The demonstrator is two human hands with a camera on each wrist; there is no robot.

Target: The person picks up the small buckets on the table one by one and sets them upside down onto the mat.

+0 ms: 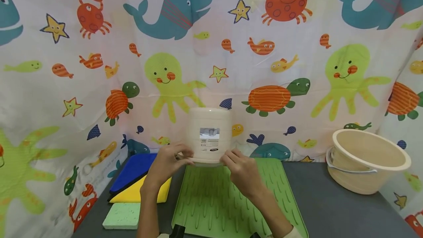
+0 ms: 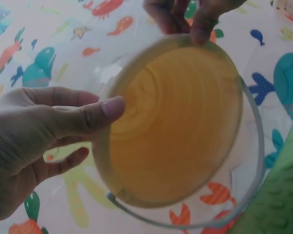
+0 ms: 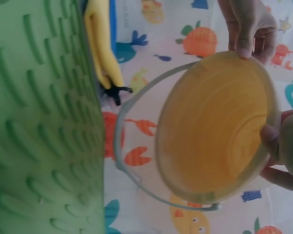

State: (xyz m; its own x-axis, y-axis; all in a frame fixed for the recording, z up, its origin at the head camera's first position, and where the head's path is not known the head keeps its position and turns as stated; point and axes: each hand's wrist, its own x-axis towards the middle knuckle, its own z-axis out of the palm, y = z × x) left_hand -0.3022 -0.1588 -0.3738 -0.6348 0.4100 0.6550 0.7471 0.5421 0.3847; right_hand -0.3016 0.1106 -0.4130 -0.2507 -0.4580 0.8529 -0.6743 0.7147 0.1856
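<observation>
A small cream bucket (image 1: 209,120) with a printed label is held up, bottom upward, over a ribbed green mat (image 1: 231,205). My left hand (image 1: 166,161) pinches its rim on the left, thumb inside the mouth in the left wrist view. On the opposite side, my right hand (image 1: 244,173) pinches the rim between thumb and fingers. Both wrist views look into the hollow inside of the bucket (image 2: 175,126). Its grey handle (image 3: 119,131) hangs loose, away from both hands.
At the right stands a larger cream bucket (image 1: 370,179) with a grey handle. Left of the mat lie a folded blue cloth (image 1: 135,168), a yellow one (image 1: 132,194) and a pale green sponge (image 1: 121,216) on the dark table (image 1: 330,212). A sea-animal curtain (image 1: 205,50) hangs behind.
</observation>
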